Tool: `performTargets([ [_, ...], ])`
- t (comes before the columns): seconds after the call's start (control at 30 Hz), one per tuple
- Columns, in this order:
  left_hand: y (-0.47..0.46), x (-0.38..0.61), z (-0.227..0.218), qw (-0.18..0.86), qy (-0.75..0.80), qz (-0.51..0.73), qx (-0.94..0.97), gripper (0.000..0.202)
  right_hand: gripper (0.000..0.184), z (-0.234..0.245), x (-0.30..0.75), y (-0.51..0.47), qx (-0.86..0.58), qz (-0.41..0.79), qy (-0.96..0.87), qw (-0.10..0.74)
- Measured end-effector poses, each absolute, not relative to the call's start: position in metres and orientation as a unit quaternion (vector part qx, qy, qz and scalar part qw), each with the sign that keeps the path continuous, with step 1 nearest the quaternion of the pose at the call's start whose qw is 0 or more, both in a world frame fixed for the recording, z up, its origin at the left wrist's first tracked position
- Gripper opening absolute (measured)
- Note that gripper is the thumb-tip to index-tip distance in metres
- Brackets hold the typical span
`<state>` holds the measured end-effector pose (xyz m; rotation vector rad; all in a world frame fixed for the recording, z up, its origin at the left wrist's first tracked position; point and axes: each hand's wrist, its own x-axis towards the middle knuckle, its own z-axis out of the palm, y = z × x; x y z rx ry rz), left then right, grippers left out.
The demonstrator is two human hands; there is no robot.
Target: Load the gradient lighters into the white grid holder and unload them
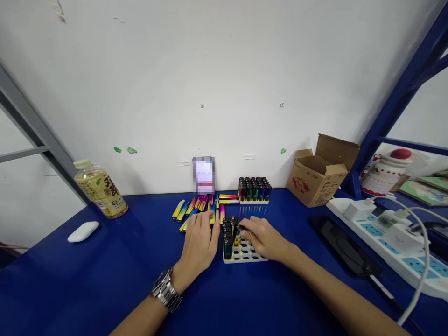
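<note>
My right hand (261, 235) pinches a lighter (241, 227) by its black top, over the white rack (245, 259) with round holes. Several lighters (227, 249) with black tops stand upright along the rack's left side; other holes show bare. Just left of the rack, my left hand (201, 238), with a metal watch at its wrist, reaches over loose, brightly coloured lighters (191, 205) lying on the table. Its fingers are bent and the thumb is close to the index finger; what lies between them is mostly hidden.
A second rack of upright lighters (255, 189) stands by the wall, near a leaning phone (204, 175). At the right are an open cardboard box (315, 179), a dark phone (345, 245) and a power strip (392, 242). A bottle (101, 189) and white case (83, 231) lie left.
</note>
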<state>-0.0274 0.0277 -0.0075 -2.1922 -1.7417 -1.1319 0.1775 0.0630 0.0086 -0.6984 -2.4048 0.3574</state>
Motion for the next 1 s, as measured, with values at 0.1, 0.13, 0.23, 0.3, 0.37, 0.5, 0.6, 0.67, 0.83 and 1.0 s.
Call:
performTargets([
  [0.1, 0.033, -0.03, -0.011, 0.173, -0.618, -0.298, -0.706, 0.027, 0.043, 0.014, 0.178, 0.063, -0.262, 0.059, -0.924, 0.273],
  [0.13, 0.035, -0.031, -0.013, 0.192, -0.624, -0.272, -0.707, 0.026, 0.044, 0.016, 0.178, 0.063, -0.265, 0.056, -0.927, 0.258],
  [0.23, 0.035, -0.033, -0.016, 0.21, -0.618, -0.225, -0.723, 0.024, 0.051, 0.016, 0.181, 0.068, -0.296, 0.118, -0.916, 0.244],
  [0.3, 0.034, -0.032, -0.016, 0.21, -0.611, -0.217, -0.732, 0.024, 0.053, 0.011, 0.184, 0.075, -0.329, 0.172, -0.884, 0.285],
  [0.37, 0.033, -0.029, -0.014, 0.209, -0.612, -0.219, -0.731, 0.024, 0.052, 0.005, 0.187, 0.082, -0.352, 0.198, -0.856, 0.324],
  [0.5, 0.032, -0.025, -0.012, 0.214, -0.599, -0.214, -0.741, 0.034, 0.049, -0.003, 0.186, 0.095, -0.37, 0.196, -0.866, 0.272],
  [0.6, 0.033, -0.025, -0.011, 0.214, -0.583, -0.204, -0.757, 0.03, 0.05, 0.0, 0.175, 0.103, -0.377, 0.201, -0.883, 0.195],
  [0.67, 0.033, -0.025, -0.011, 0.212, -0.587, -0.202, -0.754, 0.024, 0.052, 0.003, 0.165, 0.107, -0.379, 0.215, -0.886, 0.16],
  [0.83, 0.032, -0.026, -0.01, 0.233, -0.613, -0.183, -0.733, 0.016, 0.058, 0.01, 0.144, 0.115, -0.389, 0.222, -0.883, 0.143],
  [1.0, 0.028, -0.024, -0.006, 0.198, -0.632, -0.148, -0.735, 0.03, 0.04, 0.008, 0.149, 0.12, -0.399, 0.172, -0.889, 0.145],
])
